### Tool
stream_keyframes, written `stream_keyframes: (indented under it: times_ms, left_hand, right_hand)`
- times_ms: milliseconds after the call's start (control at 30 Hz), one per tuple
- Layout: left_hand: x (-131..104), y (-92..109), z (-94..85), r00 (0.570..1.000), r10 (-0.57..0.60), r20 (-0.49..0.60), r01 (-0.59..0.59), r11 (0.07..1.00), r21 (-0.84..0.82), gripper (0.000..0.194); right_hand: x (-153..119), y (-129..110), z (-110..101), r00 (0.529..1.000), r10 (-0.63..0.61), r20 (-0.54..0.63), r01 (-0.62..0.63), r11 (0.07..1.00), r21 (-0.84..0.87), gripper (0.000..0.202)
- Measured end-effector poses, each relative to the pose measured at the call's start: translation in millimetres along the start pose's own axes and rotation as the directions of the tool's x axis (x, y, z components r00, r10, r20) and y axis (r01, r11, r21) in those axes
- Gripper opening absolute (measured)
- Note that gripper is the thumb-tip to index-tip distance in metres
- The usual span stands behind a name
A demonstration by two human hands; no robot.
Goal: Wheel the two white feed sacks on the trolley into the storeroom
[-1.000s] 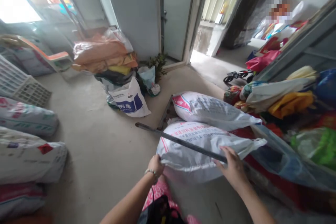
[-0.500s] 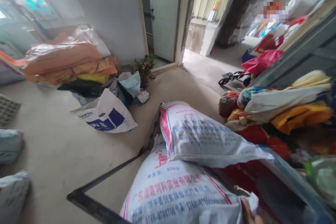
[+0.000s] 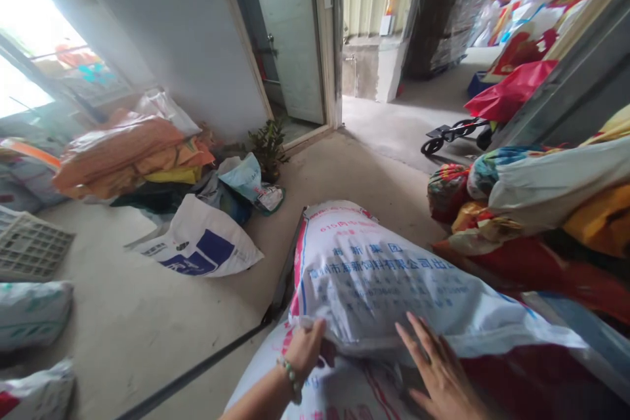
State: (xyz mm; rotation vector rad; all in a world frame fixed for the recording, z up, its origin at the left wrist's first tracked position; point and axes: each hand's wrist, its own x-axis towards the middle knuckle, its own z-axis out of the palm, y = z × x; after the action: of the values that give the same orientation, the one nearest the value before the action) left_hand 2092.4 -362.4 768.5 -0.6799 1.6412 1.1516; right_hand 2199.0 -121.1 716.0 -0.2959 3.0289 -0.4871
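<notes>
A bare concrete floor (image 3: 147, 315) runs to an open doorway, with bags heaped along the wall. Near the bottom edge of the view, a white printed sack (image 3: 384, 282) lies on top of another sack (image 3: 344, 394). The left hand (image 3: 305, 348) pinches the upper sack's near edge. The right hand (image 3: 438, 374) lies on it, fingers spread flat, gripping nothing.
</notes>
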Motion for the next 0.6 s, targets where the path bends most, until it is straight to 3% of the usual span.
stream_keyframes:
  times_ms: [67,133,267,333,400,500,600]
  left_hand:
    - [8,5,2.1,0.996,0.084,-0.001,-0.084,0.995,-0.044,0.06]
    - [15,11,1.2,0.99,0.138,-0.012,-0.138,0.986,-0.097,0.059]
    - [32,29,-6.1,0.981,0.183,-0.058,-0.191,0.962,-0.194,0.054]
    - [40,39,-13.8,0.978,0.191,-0.082,-0.205,0.947,-0.248,0.049]
    - [47,52,-24.6,0.975,0.196,-0.107,-0.22,0.926,-0.306,0.045]
    - [57,80,-44.1,0.968,0.21,-0.138,-0.247,0.901,-0.357,0.04]
    - [77,122,-61.5,0.951,0.247,-0.184,-0.301,0.873,-0.384,0.037]
  right_hand:
    - [2,3,14,0.993,-0.121,-0.01,0.12,0.99,-0.069,0.064]
    - [5,8,33,0.982,-0.172,-0.075,0.165,0.982,-0.092,0.061]
    - [30,12,58,0.969,-0.072,-0.237,0.069,0.997,-0.021,0.051]
    - [56,8,56,0.966,0.026,-0.258,-0.018,0.999,0.032,0.042]
    - [87,3,47,0.976,0.089,-0.199,-0.077,0.995,0.064,0.033]
    - [137,3,31,0.987,-0.007,-0.159,0.009,1.0,0.007,0.03]
    - [190,11,23,0.984,-0.11,-0.139,0.102,0.993,-0.063,0.031]
